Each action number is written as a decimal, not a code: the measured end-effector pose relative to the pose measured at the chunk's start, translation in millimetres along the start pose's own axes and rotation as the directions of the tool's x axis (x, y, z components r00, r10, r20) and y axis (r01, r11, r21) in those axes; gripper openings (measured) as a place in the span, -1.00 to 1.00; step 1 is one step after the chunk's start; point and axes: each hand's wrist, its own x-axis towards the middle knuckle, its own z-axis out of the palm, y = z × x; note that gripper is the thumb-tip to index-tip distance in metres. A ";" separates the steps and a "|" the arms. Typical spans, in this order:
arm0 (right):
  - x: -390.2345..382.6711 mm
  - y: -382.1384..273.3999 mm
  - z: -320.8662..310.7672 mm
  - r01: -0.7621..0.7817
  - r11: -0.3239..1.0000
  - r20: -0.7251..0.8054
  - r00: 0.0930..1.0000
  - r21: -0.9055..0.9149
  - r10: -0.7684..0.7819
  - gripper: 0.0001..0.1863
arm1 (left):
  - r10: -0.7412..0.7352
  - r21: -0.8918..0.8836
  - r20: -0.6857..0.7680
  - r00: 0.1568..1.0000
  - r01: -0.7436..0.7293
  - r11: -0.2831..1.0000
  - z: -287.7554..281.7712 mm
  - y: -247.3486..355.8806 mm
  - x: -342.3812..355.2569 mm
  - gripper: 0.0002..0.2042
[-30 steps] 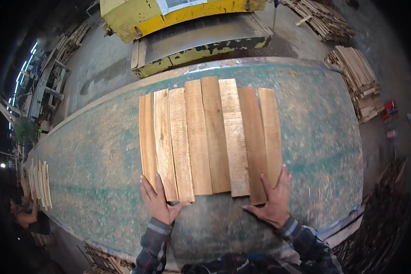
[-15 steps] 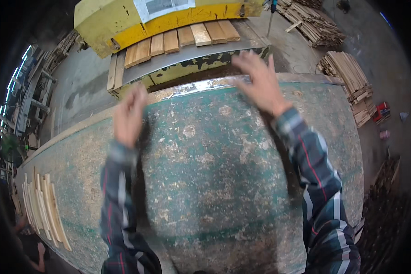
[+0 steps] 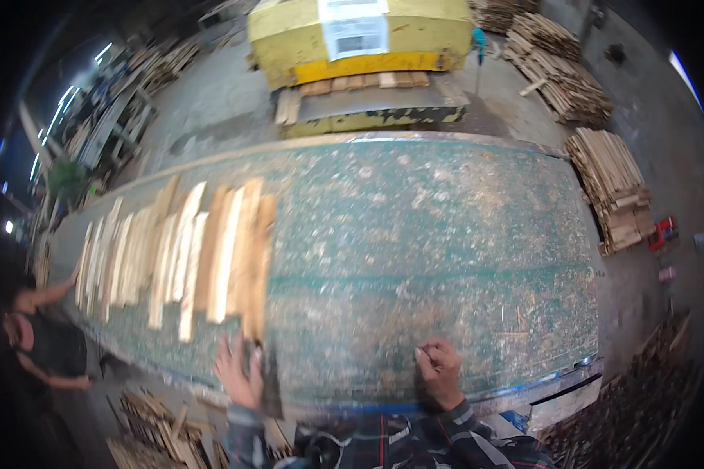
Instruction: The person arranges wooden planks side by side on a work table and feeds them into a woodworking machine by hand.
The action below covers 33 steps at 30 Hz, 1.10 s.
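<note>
Wooden strips (image 3: 220, 258), several of them pale to reddish brown, lie side by side across the left half of the worn green table (image 3: 430, 234). My left hand (image 3: 238, 371) is open with fingers spread, just below the near ends of the rightmost strips. Whether its fingertips touch the wood I cannot tell. Over the table's near edge, to the right of the strips, my right hand (image 3: 438, 371) is closed with the thumb against the curled fingers. Nothing shows in it.
Beyond the table's far edge stands a yellow machine (image 3: 360, 47) with boards (image 3: 368, 80) under its hood. Stacked wood (image 3: 608, 176) stands at the right. Another person (image 3: 51, 344) is at the left end, an arm reaching to the strips. Loose wood pieces (image 3: 160, 426) lie below the near edge.
Both hands have drawn back from the machine side to the near edge. My right hand has closed. The view has swung left, bringing many more strips and the other person into sight.
</note>
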 end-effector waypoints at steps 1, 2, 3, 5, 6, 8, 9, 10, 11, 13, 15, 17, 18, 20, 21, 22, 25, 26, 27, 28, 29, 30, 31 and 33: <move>-10.5 -9.5 0.1 0.015 1.000 0.052 0.999 0.009 -0.016 -0.82 | -0.050 0.034 -0.046 0.998 0.052 0.998 -5.0 -17.5 1.1 -0.38; -15.6 -18.1 0.1 0.031 0.999 0.043 0.999 0.017 -0.031 -0.88 | -0.083 0.062 -0.086 0.993 0.089 0.994 -5.2 -33.0 12.8 -0.34; -19.0 -27.6 2.0 0.044 0.999 0.031 0.999 0.026 -0.045 -0.89 | -0.059 0.103 -0.114 0.992 0.071 0.992 -3.8 -53.9 25.4 -0.30; -28.2 -33.4 6.8 0.049 0.999 0.050 0.998 0.003 -0.049 -0.81 | -0.062 0.131 -0.150 0.987 0.082 0.988 11.2 -97.2 58.5 -0.24; -25.2 -32.8 12.9 0.052 0.999 0.037 0.998 -0.017 -0.051 -0.70 | -0.083 0.168 -0.166 0.983 0.111 0.979 19.6 -119.1 75.3 -0.24; -21.2 -23.7 32.5 0.077 0.995 0.031 0.997 -0.064 -0.075 -0.57 | -0.218 0.144 -0.130 0.967 0.236 0.961 26.1 -142.1 113.6 -0.22; -17.2 -20.4 48.3 0.102 0.989 0.024 0.995 -0.108 -0.100 -0.44 | -0.216 0.140 -0.128 0.968 0.233 0.962 28.9 -150.6 127.8 -0.22; -7.7 -20.1 66.6 0.078 0.987 0.050 0.996 -0.142 -0.071 -0.35 | -0.250 0.124 -0.122 0.961 0.265 0.956 38.4 -157.8 142.7 -0.20; 1.1 -20.2 79.9 0.044 0.982 0.064 0.997 -0.186 -0.032 -0.26 | -0.274 0.105 -0.104 0.956 0.284 0.953 50.2 -157.3 150.1 -0.19; 24.6 -30.3 107.7 -0.032 0.973 0.066 0.997 -0.229 0.048 -0.16 | -0.272 0.191 -0.011 0.962 0.270 0.944 77.3 -116.3 154.8 -0.17; 47.4 -27.2 130.5 -0.002 0.953 0.081 0.996 -0.304 0.028 -0.10 | -0.269 0.276 0.074 0.960 0.239 0.931 95.6 -82.6 158.5 -0.16; 61.0 -29.5 156.0 -0.021 0.927 0.069 0.996 -0.374 0.050 -0.10 | -0.252 0.211 -0.011 0.968 0.248 0.946 103.7 -69.4 154.0 -0.15; 59.8 -28.9 163.3 -0.034 0.904 0.075 0.995 -0.427 0.072 -0.09 | -0.228 0.181 0.009 0.974 0.222 0.958 96.8 -60.2 152.6 -0.18; 57.9 -32.1 174.1 -0.010 0.876 0.049 0.998 -0.483 0.039 -0.10 | -0.222 0.173 0.019 0.975 0.215 0.961 89.0 -65.0 147.5 -0.19; 56.2 -32.9 177.2 0.010 0.841 0.021 1.000 -0.540 0.002 -0.10 | -0.212 0.161 0.029 0.977 0.205 0.965 83.8 -67.2 145.7 -0.20; 56.3 -30.6 174.6 0.008 0.842 0.021 1.000 -0.539 0.004 -0.10 | -0.204 0.130 0.027 0.979 0.199 0.971 78.8 -64.4 145.2 -0.24; 55.0 -20.0 156.2 0.013 0.845 -0.014 1.000 -0.535 -0.025 -0.12 | -0.170 0.051 0.114 0.979 0.165 0.985 67.0 -47.4 136.4 -0.24; 51.1 -17.0 148.8 0.029 0.848 -0.018 0.999 -0.529 -0.046 -0.13 | -0.168 0.027 0.102 0.980 0.166 0.986 69.5 -44.1 128.2 -0.23; 47.9 -13.4 140.0 0.044 0.851 -0.023 0.998 -0.523 -0.066 -0.15 | -0.165 0.002 0.092 0.982 0.166 0.986 73.7 -38.7 116.1 -0.21; 42.4 -10.3 125.6 0.026 0.850 -0.033 0.998 -0.526 -0.050 -0.15 | -0.136 -0.008 0.103 0.985 0.137 0.991 77.9 -28.4 105.5 -0.17; 36.5 -5.1 111.3 0.014 0.850 -0.040 0.998 -0.527 -0.041 -0.15 | -0.072 0.009 0.052 0.996 0.071 0.997 82.7 -17.3 90.2 -0.18; 30.2 0.4 97.3 0.010 0.838 -0.038 0.999 -0.545 -0.036 -0.14 | -0.061 0.012 0.078 0.995 0.060 0.998 87.7 -5.9 80.5 -0.15; 23.7 6.4 80.0 0.000 0.824 -0.042 0.999 -0.566 -0.029 -0.14 | -0.044 0.012 0.106 0.993 0.043 0.999 85.5 10.4 70.9 -0.12; 17.1 24.4 47.9 -0.041 0.822 -0.067 0.998 -0.569 0.003 -0.08 | 0.016 0.018 0.139 0.990 -0.019 1.000 83.0 45.2 57.7 -0.10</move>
